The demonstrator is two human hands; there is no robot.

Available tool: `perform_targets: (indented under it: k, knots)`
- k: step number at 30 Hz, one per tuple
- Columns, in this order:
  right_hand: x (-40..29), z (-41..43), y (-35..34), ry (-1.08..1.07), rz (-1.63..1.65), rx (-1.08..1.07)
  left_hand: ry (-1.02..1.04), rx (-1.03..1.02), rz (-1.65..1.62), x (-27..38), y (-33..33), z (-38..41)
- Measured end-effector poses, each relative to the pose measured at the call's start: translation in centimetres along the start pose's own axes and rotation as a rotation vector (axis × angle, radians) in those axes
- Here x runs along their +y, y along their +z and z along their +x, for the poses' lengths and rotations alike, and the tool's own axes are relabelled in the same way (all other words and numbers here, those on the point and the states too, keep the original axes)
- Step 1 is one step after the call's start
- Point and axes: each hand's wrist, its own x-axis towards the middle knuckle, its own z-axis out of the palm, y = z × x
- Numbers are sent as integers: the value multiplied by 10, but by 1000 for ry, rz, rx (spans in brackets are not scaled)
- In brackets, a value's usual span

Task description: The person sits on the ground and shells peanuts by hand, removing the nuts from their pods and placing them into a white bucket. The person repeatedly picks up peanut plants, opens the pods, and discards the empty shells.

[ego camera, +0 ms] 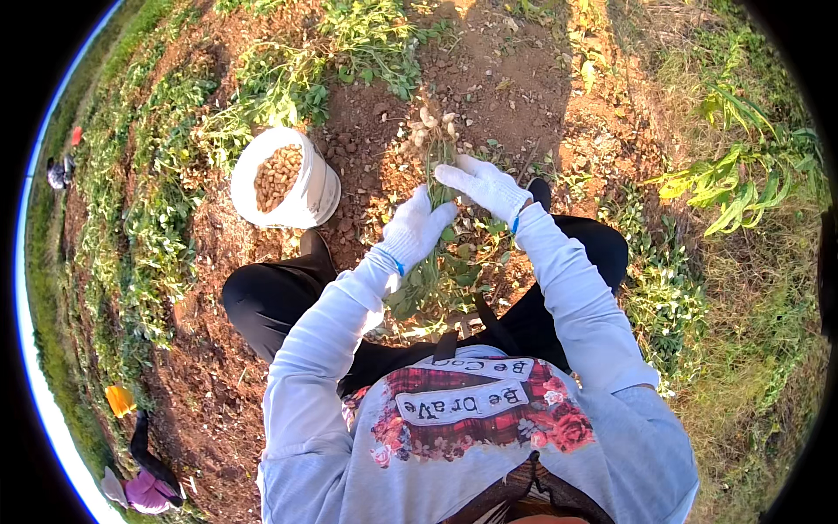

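Observation:
My left hand (pixel 416 226), in a white knit glove, grips the green stems of an uprooted peanut plant (pixel 440 149). The plant is held roots up, away from me, with its leaves (pixel 422 285) hanging toward my lap. At the root end is a cluster of pale peanut pods (pixel 429 124) with soil and fine roots on them. My right hand (pixel 486 188), gloved the same way, has its fingers against the stems just below the pods; whether they close around the stems is hidden.
A white plastic bucket (pixel 321 190) holding many peanuts (pixel 278 175) stands tilted on the soil, beyond my left knee. Pulled peanut plants (pixel 281 85) lie past it. Leafy stalks (pixel 740 183) grow at right. Another person (pixel 149 491) is at lower left, near a yellow object (pixel 120 400).

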Motion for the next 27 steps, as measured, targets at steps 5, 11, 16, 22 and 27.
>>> perform_targets:
  k: [5, 11, 16, 22, 27]
  knots:
    - [-23, 35, -1, 64, 1109, -20, 22, -111, 454, 69, -28, -27]
    - [-43, 41, -26, -19, 825, -22, 375, 224, 234, 60, -119, -11]
    - [-64, 45, -10, -114, 610, -12, 395, 381, -171, 46, -144, 13]
    - [-63, 56, -5, -121, 445, -12, 402, 360, -69, 65, -130, 12]
    - [-57, 64, 7, -60, 332, -79, 512, 401, 319, 57, -116, 20]
